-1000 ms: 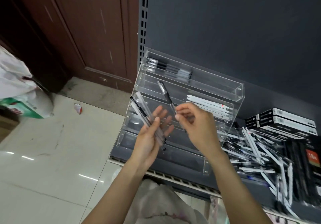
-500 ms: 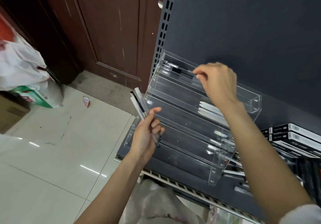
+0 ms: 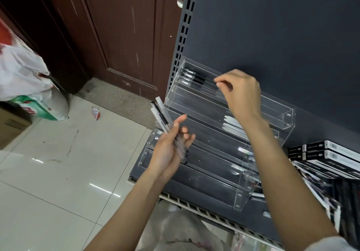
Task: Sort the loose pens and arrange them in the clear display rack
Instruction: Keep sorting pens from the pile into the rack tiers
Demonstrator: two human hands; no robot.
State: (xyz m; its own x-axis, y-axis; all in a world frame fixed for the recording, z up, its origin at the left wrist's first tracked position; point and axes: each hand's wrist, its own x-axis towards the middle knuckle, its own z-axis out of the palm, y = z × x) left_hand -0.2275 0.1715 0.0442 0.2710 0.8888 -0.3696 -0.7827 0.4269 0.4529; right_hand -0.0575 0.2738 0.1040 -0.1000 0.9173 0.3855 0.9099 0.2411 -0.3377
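Observation:
A clear acrylic display rack (image 3: 286, 114) with several stepped tiers stands on the dark shelf. Black-and-clear pens (image 3: 194, 78) lie in its top tier, and white pens (image 3: 231, 122) lie in the second tier. My left hand (image 3: 167, 153) grips a small bundle of pens (image 3: 161, 112) in front of the rack's left end, their tips pointing up and left. My right hand (image 3: 243, 93) hovers over the top tier with its fingers loosely curled. I see no pen in it.
Black-and-white pen boxes (image 3: 331, 151) are stacked right of the rack, with loose pens (image 3: 311, 174) piled below them. The shelf's front edge (image 3: 194, 208) runs below the rack. On the tiled floor to the left are a white plastic bag (image 3: 21, 71) and a cardboard box (image 3: 11, 130), beside a brown door (image 3: 116, 36).
My right hand carried one pen from beside my left hand up to the top tier and no longer holds it. My left hand kept its bundle and barely moved.

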